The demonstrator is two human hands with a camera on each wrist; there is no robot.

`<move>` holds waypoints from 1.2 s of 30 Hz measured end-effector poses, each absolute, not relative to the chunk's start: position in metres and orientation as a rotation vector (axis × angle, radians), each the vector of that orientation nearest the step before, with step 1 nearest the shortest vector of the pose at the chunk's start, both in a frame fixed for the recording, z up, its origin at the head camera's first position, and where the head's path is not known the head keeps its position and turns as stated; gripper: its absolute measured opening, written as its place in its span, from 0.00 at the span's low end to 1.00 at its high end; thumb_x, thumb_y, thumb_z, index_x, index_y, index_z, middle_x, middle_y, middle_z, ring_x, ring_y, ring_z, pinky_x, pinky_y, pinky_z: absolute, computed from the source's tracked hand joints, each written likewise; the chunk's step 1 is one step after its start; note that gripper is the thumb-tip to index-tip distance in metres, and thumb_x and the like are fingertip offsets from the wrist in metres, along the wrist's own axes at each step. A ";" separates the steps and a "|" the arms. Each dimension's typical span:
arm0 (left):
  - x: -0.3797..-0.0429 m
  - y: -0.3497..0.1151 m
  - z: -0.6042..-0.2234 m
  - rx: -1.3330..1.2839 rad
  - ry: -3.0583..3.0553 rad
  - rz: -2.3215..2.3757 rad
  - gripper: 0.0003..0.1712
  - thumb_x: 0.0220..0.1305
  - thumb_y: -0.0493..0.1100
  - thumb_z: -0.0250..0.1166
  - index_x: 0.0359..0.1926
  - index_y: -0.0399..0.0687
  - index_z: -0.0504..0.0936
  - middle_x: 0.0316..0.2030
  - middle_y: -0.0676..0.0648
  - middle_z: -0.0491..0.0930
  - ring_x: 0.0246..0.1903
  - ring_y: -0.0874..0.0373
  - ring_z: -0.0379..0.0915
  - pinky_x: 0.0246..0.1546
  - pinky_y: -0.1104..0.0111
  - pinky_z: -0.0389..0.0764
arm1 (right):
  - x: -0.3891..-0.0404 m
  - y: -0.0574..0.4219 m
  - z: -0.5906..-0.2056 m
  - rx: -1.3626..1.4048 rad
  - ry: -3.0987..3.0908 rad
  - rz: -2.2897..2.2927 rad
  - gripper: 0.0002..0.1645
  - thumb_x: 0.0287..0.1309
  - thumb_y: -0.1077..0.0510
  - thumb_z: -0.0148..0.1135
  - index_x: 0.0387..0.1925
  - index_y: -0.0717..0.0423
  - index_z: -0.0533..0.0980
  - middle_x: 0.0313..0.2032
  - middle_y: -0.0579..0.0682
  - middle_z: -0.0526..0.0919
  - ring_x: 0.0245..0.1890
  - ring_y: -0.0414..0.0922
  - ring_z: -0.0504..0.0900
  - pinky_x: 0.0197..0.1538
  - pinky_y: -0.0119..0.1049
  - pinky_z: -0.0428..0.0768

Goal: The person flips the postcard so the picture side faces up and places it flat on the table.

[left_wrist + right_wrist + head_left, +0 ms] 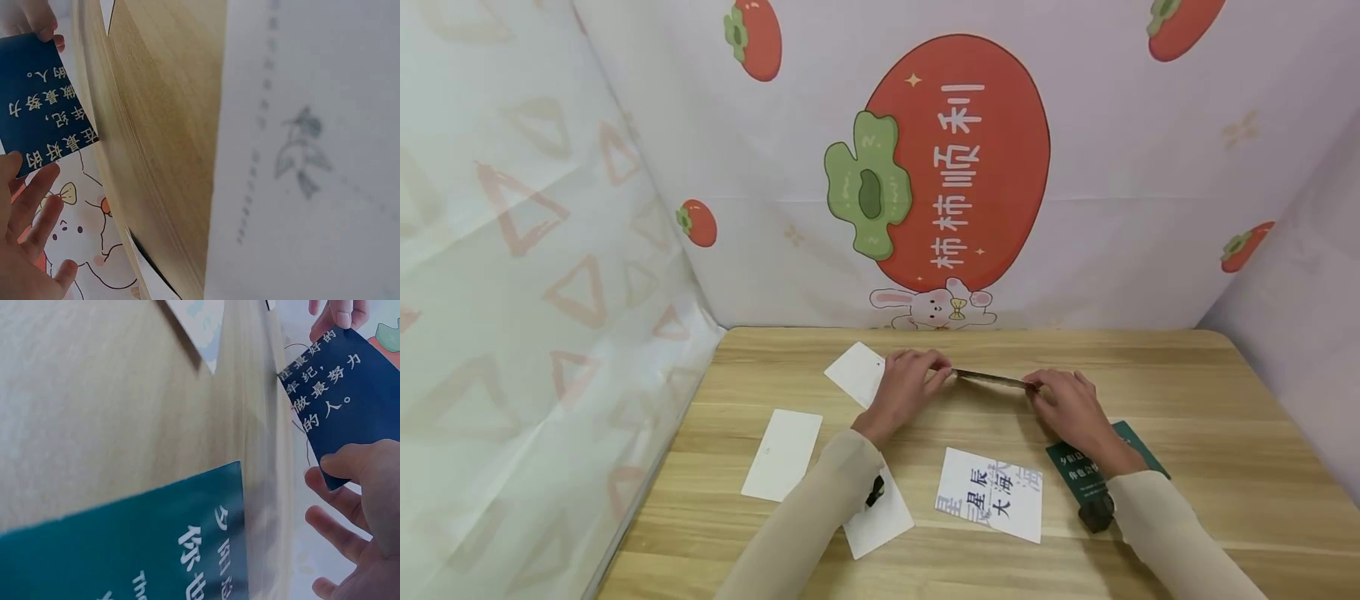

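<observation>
A dark blue card (362, 394) with pale Chinese lettering is held up between both hands over the back of the table. My left hand (908, 379) pinches one end of it between thumb and fingers. At the other end, my right hand (1071, 404) pinches a corner, its remaining fingers spread in the right wrist view. From the head view the card shows almost edge-on, as a thin dark strip. Below my right wrist lies a green card (1131, 442) with white lettering, partly covered by the forearm. A white card (856, 371) lies beside my left hand.
Another white card (782, 454) lies at the left, and one (887, 521) is partly under my left sleeve. A white card with blue and lilac lettering (992, 496) lies between the forearms. A printed cloth (1112, 275) hangs behind the wooden table (1225, 433).
</observation>
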State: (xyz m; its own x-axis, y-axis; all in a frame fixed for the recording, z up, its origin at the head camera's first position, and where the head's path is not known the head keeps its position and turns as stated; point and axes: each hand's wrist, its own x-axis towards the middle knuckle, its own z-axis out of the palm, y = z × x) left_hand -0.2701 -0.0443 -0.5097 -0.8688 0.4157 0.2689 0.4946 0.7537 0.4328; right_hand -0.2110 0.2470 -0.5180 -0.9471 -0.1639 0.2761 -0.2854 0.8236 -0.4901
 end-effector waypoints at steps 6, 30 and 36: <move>-0.269 -0.043 -0.509 -0.702 -2.751 -0.730 0.13 0.83 0.55 0.62 0.55 0.58 0.88 0.50 0.56 0.92 0.56 0.56 0.84 0.76 0.50 0.70 | -0.211 0.246 -0.517 0.321 -2.768 0.822 0.09 0.73 0.65 0.67 0.50 0.62 0.86 0.52 0.67 0.90 0.59 0.69 0.85 0.75 0.81 0.54; -0.266 -0.042 -0.508 -0.685 -2.714 -0.744 0.12 0.83 0.53 0.63 0.56 0.57 0.87 0.44 0.55 0.93 0.50 0.58 0.87 0.76 0.49 0.70 | -0.207 0.245 -0.519 0.237 -2.766 0.945 0.33 0.74 0.63 0.66 0.75 0.65 0.69 0.44 0.63 0.87 0.55 0.67 0.84 0.76 0.81 0.52; -0.267 -0.042 -0.508 -0.670 -2.737 -0.773 0.12 0.82 0.53 0.63 0.56 0.57 0.86 0.42 0.54 0.93 0.47 0.57 0.86 0.78 0.44 0.67 | -0.207 0.247 -0.520 0.245 -2.746 0.937 0.36 0.74 0.62 0.68 0.77 0.63 0.67 0.44 0.62 0.88 0.52 0.67 0.85 0.75 0.82 0.53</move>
State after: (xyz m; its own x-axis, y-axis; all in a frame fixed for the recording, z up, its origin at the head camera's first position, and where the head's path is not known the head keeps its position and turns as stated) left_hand -0.2665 -0.0419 -0.5083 -0.8720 0.3667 0.3243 0.4822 0.7577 0.4397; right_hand -0.2070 0.2465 -0.5199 -0.9596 -0.0833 0.2687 -0.2302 0.7815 -0.5799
